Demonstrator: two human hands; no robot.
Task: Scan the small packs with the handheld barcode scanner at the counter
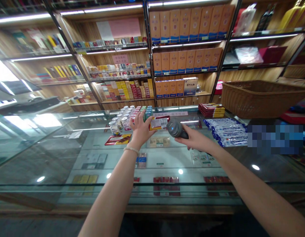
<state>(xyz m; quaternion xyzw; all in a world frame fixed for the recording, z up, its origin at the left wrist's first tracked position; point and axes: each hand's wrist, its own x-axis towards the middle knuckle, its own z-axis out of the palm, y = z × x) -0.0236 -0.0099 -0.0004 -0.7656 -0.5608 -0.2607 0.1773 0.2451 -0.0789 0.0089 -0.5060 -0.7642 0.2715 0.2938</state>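
Note:
My left hand (140, 127) is raised above the glass counter (177, 164), a pale bracelet on its wrist. Its thumb and fingers grip a flat chocolate bar (159, 122) in a red and yellow wrapper, its white label and barcode facing me. My right hand (193, 138) is wrapped around the handle of a dark grey barcode scanner (176, 128), whose head is just right of the bar and shows a small blue light. Another chocolate bar (118, 139) lies on the glass to the left of my left hand.
Several small bottles (121, 118) and little cartons (149, 112) stand behind my left hand. To the right are stacked red and yellow packs (211, 110), blue and white packets (226, 131) and a wicker basket (261, 98). Boxed goods (184, 24) fill the back shelves.

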